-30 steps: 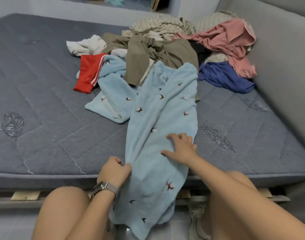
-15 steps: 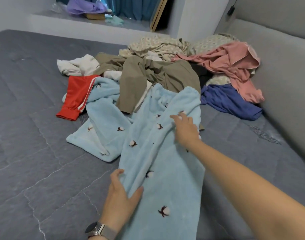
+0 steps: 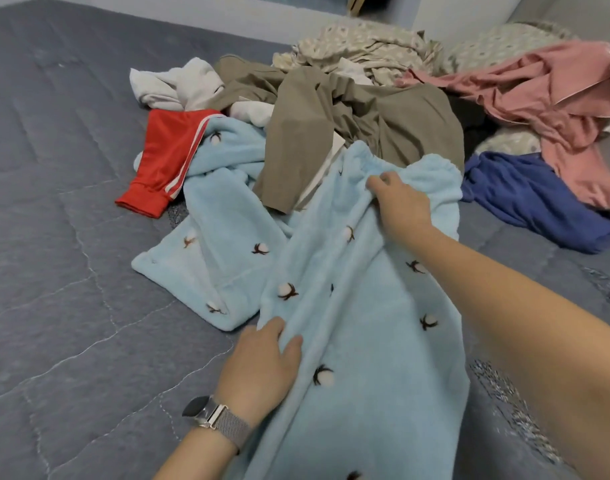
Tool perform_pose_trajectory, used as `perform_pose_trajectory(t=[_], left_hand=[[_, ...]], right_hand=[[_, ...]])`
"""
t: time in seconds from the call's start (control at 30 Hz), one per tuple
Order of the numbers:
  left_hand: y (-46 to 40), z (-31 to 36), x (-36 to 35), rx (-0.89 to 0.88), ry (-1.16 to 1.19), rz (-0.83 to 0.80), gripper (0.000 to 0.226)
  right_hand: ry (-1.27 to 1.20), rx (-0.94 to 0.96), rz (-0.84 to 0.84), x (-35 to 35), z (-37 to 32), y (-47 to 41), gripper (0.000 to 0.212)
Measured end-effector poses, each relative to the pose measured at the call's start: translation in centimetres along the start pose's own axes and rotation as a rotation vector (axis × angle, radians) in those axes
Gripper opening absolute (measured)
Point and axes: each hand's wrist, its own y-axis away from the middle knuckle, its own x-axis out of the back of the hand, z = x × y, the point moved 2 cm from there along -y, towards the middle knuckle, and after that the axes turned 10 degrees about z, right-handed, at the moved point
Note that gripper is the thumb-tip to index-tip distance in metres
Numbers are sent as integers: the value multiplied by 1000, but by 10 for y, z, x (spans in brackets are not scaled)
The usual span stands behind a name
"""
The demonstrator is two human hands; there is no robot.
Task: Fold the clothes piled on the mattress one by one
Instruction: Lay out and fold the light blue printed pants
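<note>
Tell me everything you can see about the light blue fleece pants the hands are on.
The light blue fleece pants look soft and plush, dotted with small white-and-brown cotton-flower motifs, with a gathered elastic waistband at the far end. They lie lengthwise on the grey mattress, the waistband against the olive garment. The right hand holds them near the waistband; the left hand holds their left edge.

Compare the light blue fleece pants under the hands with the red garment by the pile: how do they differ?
The light blue fleece pants are patterned, stretched toward the person, with the left hand and right hand on them. The red garment is plain with white stripes, bunched, untouched. Both lie unfolded on the mattress.
</note>
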Motion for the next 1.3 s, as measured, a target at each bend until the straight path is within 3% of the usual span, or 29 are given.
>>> perform_pose_trajectory(t=[0.07, 0.13, 0.2, 0.27, 0.3, 0.33, 0.37, 0.43, 0.47, 0.5, 0.57, 0.63, 0.67, 0.7, 0.77, 0.83, 0.9, 1.07, 1.2, 1.3], left_hand=[[0, 4, 6, -2, 40, 56, 26], [-1, 1, 13, 34, -18, 59, 30], [-2, -7, 18, 66, -146, 43, 33], [-3, -14, 21, 123, -266, -6, 34], [-4, -17, 22, 132, -305, -22, 32], [-5, -19, 22, 136, -321, -32, 28], [-6, -20, 22, 138, -316, -33, 26], [-8, -22, 21, 133, -262, -36, 24], [-9, -22, 21, 127, -251, -32, 28], [-9, -22, 21, 121, -274, -59, 37], [-9, -22, 24, 207, -190, -136, 59], [-9, -22, 24, 297, 76, -310, 46], [-5, -17, 24, 282, 158, -443, 37], [-1, -13, 22, 251, 224, -539, 38], [5, -10, 11, 222, 381, -558, 39], [11, -3, 5, 215, 499, -400, 30], [14, 4, 4, 147, 449, -228, 24], [-17, 60, 8, -168, 18, -149, 15], [-75, 135, -26, -366, -366, -183, 30], [-91, 192, -69, -480, -590, -101, 35]], right_hand=[[-441, -119, 198, 15, -20, -9, 28], [-639, -57, 227, 15, -39, -16, 32], [-616, 142, 72, 4, -57, -22, 32], [-416, 401, -153, -22, -68, -21, 35], [-391, 426, -236, -30, -67, -19, 40], [-458, 343, -253, -32, -64, -19, 45], [-540, 201, -150, -29, -59, -23, 50], [-509, -123, 272, -21, -37, -33, 50], [-399, -302, 403, -17, -24, -33, 49], [-275, -492, 395, -20, -6, -32, 61], [-264, -838, 93, -31, 26, -22, 111], [-502, -1019, -139, -44, 50, -11, 143], [-637, -1037, -181, -43, 56, -7, 147], [-795, -1044, -186, -42, 59, -6, 141], [-1057, -1067, -126, -36, 61, -4, 103], [-1216, -1100, -42, -26, 64, 4, 70], [-1330, -1150, 84, -6, 79, 17, 50], [-1276, -1327, 417, 54, 193, 93, 51], [-1166, -1408, 485, 87, 289, 188, 52], [-1096, -1548, 503, 91, 318, 247, 56]])
